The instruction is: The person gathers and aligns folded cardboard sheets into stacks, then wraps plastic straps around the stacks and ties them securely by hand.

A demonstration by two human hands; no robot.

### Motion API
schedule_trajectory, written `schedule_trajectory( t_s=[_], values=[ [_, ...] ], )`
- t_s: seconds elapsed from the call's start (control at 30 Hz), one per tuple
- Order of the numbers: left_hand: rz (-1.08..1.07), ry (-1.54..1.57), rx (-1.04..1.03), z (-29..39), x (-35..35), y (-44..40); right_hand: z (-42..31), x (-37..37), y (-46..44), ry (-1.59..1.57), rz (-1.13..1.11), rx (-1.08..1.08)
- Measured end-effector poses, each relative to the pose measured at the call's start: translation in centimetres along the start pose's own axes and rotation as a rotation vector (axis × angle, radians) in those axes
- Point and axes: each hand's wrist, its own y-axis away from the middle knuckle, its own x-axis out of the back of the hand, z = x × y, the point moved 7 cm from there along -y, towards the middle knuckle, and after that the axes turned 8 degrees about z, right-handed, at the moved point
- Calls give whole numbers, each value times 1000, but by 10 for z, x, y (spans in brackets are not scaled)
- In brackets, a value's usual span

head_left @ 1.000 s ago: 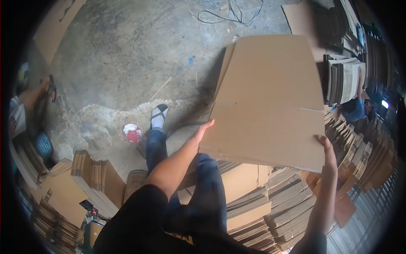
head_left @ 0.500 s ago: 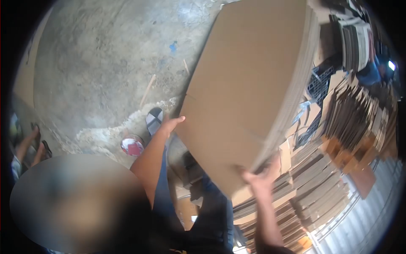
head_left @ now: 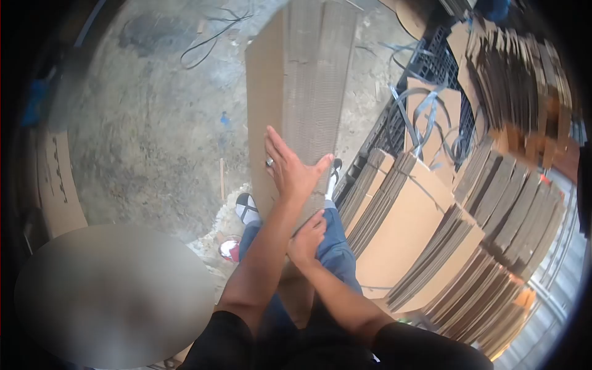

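A thick stack of flat cardboard sheets (head_left: pixel 314 80) stands on edge in front of my legs, its layered edges facing up and its broad brown face to the left. My left hand (head_left: pixel 292 174) spans the top edges, fingers over the left face and thumb reaching to the right side. Lower down, my right hand (head_left: pixel 307 239) is closed around the near end of the stack, with part of its fingers hidden against the cardboard.
Bundled cardboard stacks (head_left: pixel 401 216) fill the right side, beside a black plastic pallet (head_left: pixel 370 139) with loose grey straps (head_left: pixel 425 114). A small red-rimmed tub (head_left: pixel 229 248) sits by my left foot. More cardboard (head_left: pixel 61 179) lies at the left; a thin strap (head_left: pixel 209 46) is on the floor.
The cardboard stack has turned from broad face up to layered edges up. My left hand has gone from its left edge onto the top; my right hand has shifted left to the near end.
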Motion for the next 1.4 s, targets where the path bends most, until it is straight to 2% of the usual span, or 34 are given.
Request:
schedule_trajectory(
  t_s=[0.13,0.23,0.27,0.33,0.4,0.47,0.53,0.63,0.73,0.83,0.87,0.93,0.97,1.0,1.07,1.1,1.13,1.17,1.2,1.23,1.3,1.37,1.4],
  values=[
    [-24,-415,-19,1,-19,7,-11,-31,24,108,177,222],
    [-26,-619,21,-1,-25,2,-22,-9,34,-125,177,290],
    [-2,-619,-11,-4,-28,-2,-9,-2,35,-324,238,301],
    [-1,-660,-32,-17,-27,8,50,-8,34,-641,155,-46],
    [17,-684,-39,-11,-34,2,151,-92,41,-1007,58,-559],
    [39,-707,-47,-9,-38,5,188,-141,65,-1302,-42,-991],
    [65,-708,-52,-8,-41,6,181,-167,85,-1539,-160,-1327],
    [46,-721,-8,-7,-39,8,131,-195,107,-1870,-411,-1828],
    [61,-693,-8,-10,-38,3,70,-168,39,-2182,-584,-1204],
    [76,-712,4,-13,-37,-2,68,-152,62,-2216,-499,-1222],
    [83,-711,8,-12,-37,-4,66,-152,72,-2267,-485,-1394],
    [86,-727,20,-15,-33,-2,55,-150,81,-2256,-487,-1425],
    [94,-746,23,-14,-31,-6,48,-150,74,-2256,-487,-1417],
    [98,-761,32,-17,-28,-7,40,-150,69,-2246,-556,-1341],
    [97,-778,37,-16,-31,-5,43,-154,62,-2303,-535,-1139],
    [103,-792,36,-14,-34,-4,46,-147,60,-2284,-553,-1191],
    [115,-806,25,-11,-36,-5,59,-165,58,-2176,-516,-1207],
    [125,-834,21,-12,-37,-4,82,-175,65,-1991,-500,-1459],
    [119,-858,20,-14,-39,-5,105,-146,64,-1549,-377,-1662],
    [118,-882,21,-13,-40,-6,140,-137,55,-1188,-205,-1613],
    [94,-886,28,-13,-39,-6,190,-119,15,-986,-221,-1257],
    [65,-899,53,-10,-40,-6,218,-58,-48,-1003,149,-691],
    [47,-909,60,-10,-40,-7,233,-30,-82,-905,251,-475]
  ],
)
